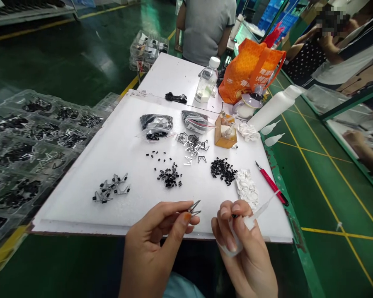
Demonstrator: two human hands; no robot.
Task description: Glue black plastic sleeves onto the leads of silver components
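Note:
Between thumb and forefinger, my left hand (pixel 161 236) pinches a small bent metal clip (pixel 195 207), its two prongs pointing right. My right hand (pixel 244 242) is closed around a translucent squeeze bottle (pixel 234 246) with a thin nozzle, and its fingertips also pinch a tiny black part (pixel 234 215). Both hands are above the table's near edge, a short gap apart. Beyond them lie a pile of small black parts (pixel 169 177), a second black pile (pixel 223 170) and loose metal clips (pixel 193 145). To the left sit clips with black parts on them (pixel 110 188).
On the white table (pixel 81 165) are two plastic bags (pixel 157 124), a wooden box (pixel 225 132), crumpled white tissue (pixel 246 186), a red knife (pixel 272 182), a white bottle (pixel 276 108), a clear bottle (pixel 207 80) and an orange bag (pixel 248 72). Compartment trays (pixel 40 140) stand left. Other people are nearby.

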